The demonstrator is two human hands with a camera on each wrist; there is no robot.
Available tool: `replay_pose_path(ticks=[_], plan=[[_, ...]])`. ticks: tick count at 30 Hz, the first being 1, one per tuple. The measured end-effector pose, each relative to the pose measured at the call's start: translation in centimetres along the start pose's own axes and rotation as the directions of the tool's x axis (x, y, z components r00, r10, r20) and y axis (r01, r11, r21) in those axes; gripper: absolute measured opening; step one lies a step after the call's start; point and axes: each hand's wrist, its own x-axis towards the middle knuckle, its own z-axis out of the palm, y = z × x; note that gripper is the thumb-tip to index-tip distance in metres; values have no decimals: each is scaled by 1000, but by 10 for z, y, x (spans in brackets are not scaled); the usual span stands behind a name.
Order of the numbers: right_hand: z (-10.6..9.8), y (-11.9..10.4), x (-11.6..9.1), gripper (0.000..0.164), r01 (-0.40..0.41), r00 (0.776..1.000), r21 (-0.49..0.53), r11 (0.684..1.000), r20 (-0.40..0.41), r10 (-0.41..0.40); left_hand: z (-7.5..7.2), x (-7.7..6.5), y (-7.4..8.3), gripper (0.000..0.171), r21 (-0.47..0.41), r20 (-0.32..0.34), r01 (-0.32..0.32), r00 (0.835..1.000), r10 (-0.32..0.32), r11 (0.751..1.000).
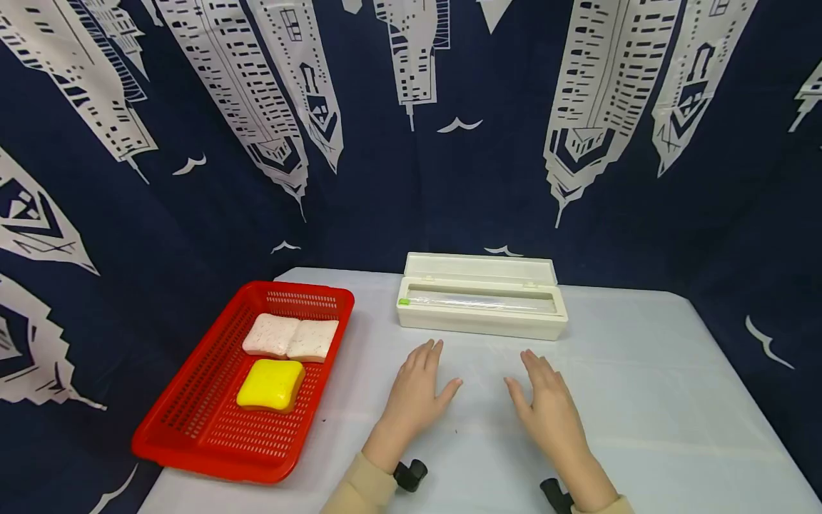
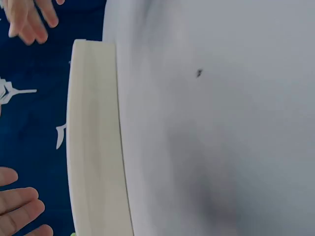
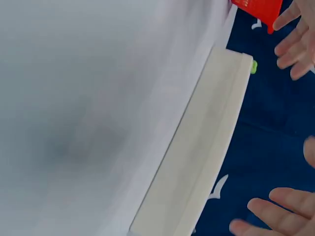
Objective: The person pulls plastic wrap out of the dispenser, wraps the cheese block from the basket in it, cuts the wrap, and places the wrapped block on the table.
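Observation:
My left hand (image 1: 416, 392) is held over the white table in front of a cream plastic-wrap dispenser box (image 1: 481, 325), fingers extended and holding nothing. To its right my right hand (image 1: 549, 407) is also empty, its fingers pointing toward the box. The box has its lid (image 1: 480, 267) raised at the back, and a roll of clear film (image 1: 478, 300) shows inside, with a green slider (image 1: 404, 301) at the left end. Both wrist views show the box's long front wall (image 2: 96, 137) beyond the spread fingers (image 3: 280, 216).
On the left of the table (image 1: 674, 400) stands a red plastic basket (image 1: 163, 428). It holds two white slices of bread (image 1: 272, 335) side by side and a yellow sponge-like block (image 1: 270, 384). Behind the table hangs a dark blue cloth (image 1: 411, 193) printed with white buildings.

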Motion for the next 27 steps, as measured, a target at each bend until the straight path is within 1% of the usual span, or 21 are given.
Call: replay_pose_path(ticks=[3, 6, 8, 11, 14, 16, 17, 20, 22, 27], plan=[[-6, 7, 7, 43, -22, 996, 41, 999, -88, 25, -4, 10, -3, 63, -80, -48, 47, 998, -51, 996], [-13, 15, 15, 32, -45, 986, 68, 997, -159, 55, -8, 22, -8, 54, -150, -110, 101, 987, -118, 984], [-17, 21, 22, 27, -63, 979, 83, 995, -189, 78, -10, 31, -13, 46, -183, -155, 141, 973, -171, 973], [-22, 31, 33, 21, -97, 971, 88, 991, -209, 114, -13, 46, -21, 34, -239, -205, 210, 943, -260, 948], [-27, 40, 45, 18, -148, 967, 86, 985, -198, 163, -17, 61, -29, 25, -279, -230, 273, 912, -340, 921], [-29, 46, 52, 18, -186, 963, 87, 979, -180, 199, -20, 70, -35, 22, -277, -233, 311, 896, -378, 909], [-30, 48, 55, 19, -203, 962, 88, 975, -168, 215, -22, 74, -38, 22, -276, -231, 326, 891, -391, 904], [-30, 57, 65, 20, -243, 958, 85, 966, -137, 253, -23, 87, -45, 21, -239, -229, 353, 885, -406, 905], [-29, 63, 72, 21, -264, 955, 80, 961, -116, 272, -22, 95, -49, 20, -218, -230, 360, 884, -406, 907], [-26, 78, 87, 25, -320, 943, 85, 944, -64, 325, -14, 112, -58, 16, -166, -221, 390, 880, -420, 906]])
